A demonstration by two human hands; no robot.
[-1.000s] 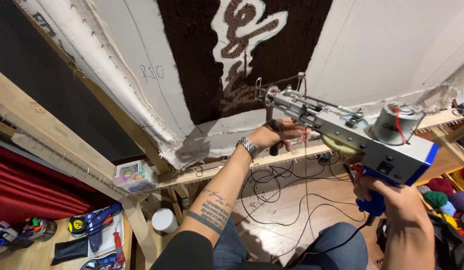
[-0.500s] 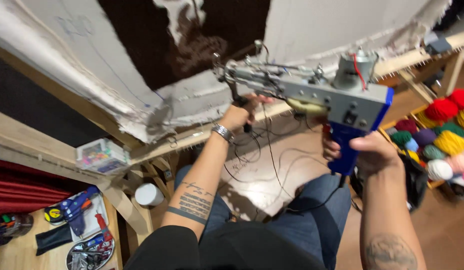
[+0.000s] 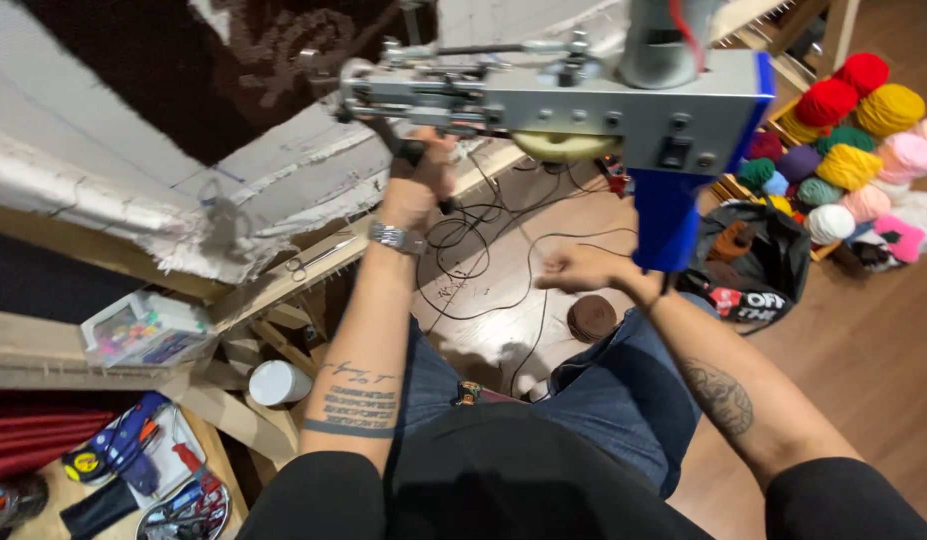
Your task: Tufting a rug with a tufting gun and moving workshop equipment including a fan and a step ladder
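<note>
I'm looking down from the head cam, going L to R. Far L, bottom corner, a tray of tools (image 3: 173,480) is sitting on a low surface w/ a white cup (image 3: 279,382) just beside it. Above that, a clear plastic box of small coloured bits (image 3: 143,328) is resting on the wooden frame (image 3: 283,285), and a pair of scissors (image 3: 318,258) is lying on the frame's lower rail near the edge of the white backing cloth (image 3: 103,150). The cloth is stretched on the frame, w/ a dark brown tufted patch (image 3: 233,70) up top.

My left hand (image 3: 420,185) is wrapping shut around the black front handle under the tufting gun (image 3: 583,100), wristwatch (image 3: 396,238) on that wrist. The gun is hanging mid-air at top centre, grey body, blue grip (image 3: 666,225) pointing down, nose toward the cloth.

My right hand (image 3: 583,270) is sitting just L of the blue grip, loosely curled; can't tell if it's touching the grip, looks apart. Black cables (image 3: 483,260) are trailing over the floor below, a brown yarn cone (image 3: 591,318) beside my knee. Far R, a crate of coloured yarn balls (image 3: 853,140) is standing on the wood floor, black bag (image 3: 753,260) next to it.
</note>
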